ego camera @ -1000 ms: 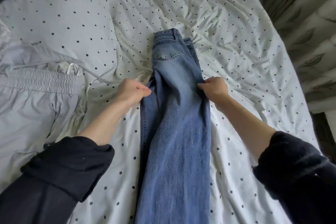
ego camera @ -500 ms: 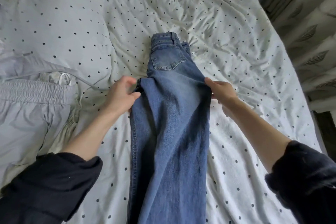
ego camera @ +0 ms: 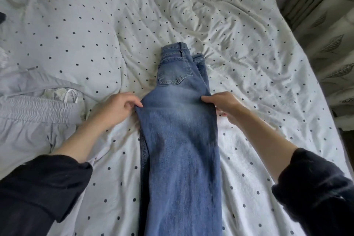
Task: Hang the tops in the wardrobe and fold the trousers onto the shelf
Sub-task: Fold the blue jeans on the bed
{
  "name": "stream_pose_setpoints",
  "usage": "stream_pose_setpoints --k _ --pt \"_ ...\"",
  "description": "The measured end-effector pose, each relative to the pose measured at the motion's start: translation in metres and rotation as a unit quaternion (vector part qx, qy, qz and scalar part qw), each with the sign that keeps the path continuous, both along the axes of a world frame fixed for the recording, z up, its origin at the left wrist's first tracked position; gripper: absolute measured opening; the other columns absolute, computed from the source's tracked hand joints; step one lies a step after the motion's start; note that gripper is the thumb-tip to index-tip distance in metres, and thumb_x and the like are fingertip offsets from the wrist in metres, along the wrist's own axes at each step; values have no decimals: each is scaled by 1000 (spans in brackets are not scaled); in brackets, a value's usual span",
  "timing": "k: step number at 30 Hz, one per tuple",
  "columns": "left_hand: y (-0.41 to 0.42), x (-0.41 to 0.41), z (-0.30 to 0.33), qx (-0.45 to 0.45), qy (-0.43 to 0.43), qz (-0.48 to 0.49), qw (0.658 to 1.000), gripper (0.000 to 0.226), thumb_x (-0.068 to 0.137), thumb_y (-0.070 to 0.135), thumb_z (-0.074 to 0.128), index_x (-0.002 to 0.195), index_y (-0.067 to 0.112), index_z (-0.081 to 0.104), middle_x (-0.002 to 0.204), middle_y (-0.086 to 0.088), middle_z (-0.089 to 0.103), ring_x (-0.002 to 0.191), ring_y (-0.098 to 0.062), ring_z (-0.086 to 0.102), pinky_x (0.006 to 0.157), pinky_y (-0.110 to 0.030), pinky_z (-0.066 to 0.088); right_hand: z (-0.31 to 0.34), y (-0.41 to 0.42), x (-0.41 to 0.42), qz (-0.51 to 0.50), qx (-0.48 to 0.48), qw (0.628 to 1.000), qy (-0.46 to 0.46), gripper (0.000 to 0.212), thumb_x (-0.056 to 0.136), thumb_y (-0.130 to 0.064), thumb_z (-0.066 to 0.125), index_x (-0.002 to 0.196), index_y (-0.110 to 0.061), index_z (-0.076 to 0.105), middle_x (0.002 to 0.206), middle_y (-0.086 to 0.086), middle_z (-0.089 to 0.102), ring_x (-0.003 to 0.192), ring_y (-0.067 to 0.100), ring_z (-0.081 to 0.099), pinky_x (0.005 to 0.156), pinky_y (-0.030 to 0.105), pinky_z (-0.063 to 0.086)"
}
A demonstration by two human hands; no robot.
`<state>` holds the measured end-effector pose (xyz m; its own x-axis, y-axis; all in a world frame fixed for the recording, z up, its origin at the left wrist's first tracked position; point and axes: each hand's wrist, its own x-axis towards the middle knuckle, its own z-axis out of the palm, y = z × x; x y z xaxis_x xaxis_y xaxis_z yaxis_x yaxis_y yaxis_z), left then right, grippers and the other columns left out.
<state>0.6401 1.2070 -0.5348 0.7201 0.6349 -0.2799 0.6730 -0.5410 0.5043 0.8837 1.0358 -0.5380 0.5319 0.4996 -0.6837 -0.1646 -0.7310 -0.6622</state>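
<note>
Blue jeans (ego camera: 180,159) lie lengthwise on the bed, doubled leg over leg, waistband at the far end with a back pocket facing up. My left hand (ego camera: 116,108) pinches the jeans' left edge just below the seat. My right hand (ego camera: 223,103) pinches the right edge at the same height. The denim between both hands is raised a little off the duvet. The leg ends run out of view at the bottom.
A white duvet with black dots (ego camera: 249,63) covers the bed. Pale grey trousers with an elastic waistband (ego camera: 34,113) lie crumpled at the left. A patterned curtain (ego camera: 333,34) hangs beyond the bed's right edge.
Both hands let go of the jeans' edges for a moment, shifted slightly outward and pinched them again; the denim between them now lies spread wider and flatter.
</note>
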Motion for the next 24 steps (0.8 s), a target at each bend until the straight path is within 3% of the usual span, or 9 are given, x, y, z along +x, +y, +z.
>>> stream_pose_setpoints --k 3,5,6,9,12,15,17,21,24 --pt "15 29 6 -100 -27 144 984 46 84 -6 40 74 33 63 107 -7 68 101 -24 62 96 -40 47 -8 19 12 -15 -4 1000 -28 47 87 -41 64 91 6 64 94 26 62 76 26 58 68 30 46" --pt "22 57 6 -171 -28 181 968 21 93 10 46 90 25 61 116 -8 63 99 -24 64 95 -42 49 -12 38 22 -23 8 999 -41 52 88 -44 60 98 7 64 83 -1 46 82 25 52 73 30 39" --pt "23 69 4 -189 1 172 967 14 96 22 47 104 21 59 124 -9 59 102 -25 62 97 -43 47 -14 47 27 -19 7 999 -43 50 89 -44 59 99 4 64 83 7 52 82 24 51 73 30 38" --pt "25 101 -10 -187 90 89 974 55 96 47 41 142 16 37 145 -7 42 130 -23 43 110 -33 31 -23 71 38 -12 -6 1000 -26 44 89 -42 60 104 -1 59 82 2 52 73 15 49 60 26 38" --pt "20 115 -23 -211 70 52 974 69 95 50 42 151 20 15 156 0 19 142 -15 22 111 -25 17 -28 82 46 -43 15 999 -23 32 86 -26 67 104 0 60 83 3 55 72 15 50 53 23 36" --pt "17 120 -36 -144 109 -33 983 74 93 53 41 150 34 -3 158 7 -9 146 -17 2 118 -34 6 -26 77 56 -71 85 991 -79 6 82 -13 67 78 -8 65 65 -1 53 60 11 48 47 17 39" --pt "16 119 -41 -90 156 -67 981 76 92 55 40 149 37 -7 158 4 -16 146 -24 0 119 -39 7 -31 63 60 -37 51 993 -96 7 82 -15 66 79 -9 66 68 1 57 56 9 48 52 20 45" --pt "16 117 -49 -176 108 14 978 79 91 43 55 151 22 8 155 -6 20 141 -24 26 115 -35 23 -46 40 53 -41 -40 998 2 18 84 -16 68 73 -4 60 69 9 56 52 14 48 49 22 45" --pt "22 113 -49 -192 84 130 969 35 93 43 50 111 13 53 110 -8 56 100 -21 54 84 -27 39 -46 47 56 -18 -52 998 -26 12 85 -17 66 86 -5 62 71 6 55 60 16 48 52 22 38"
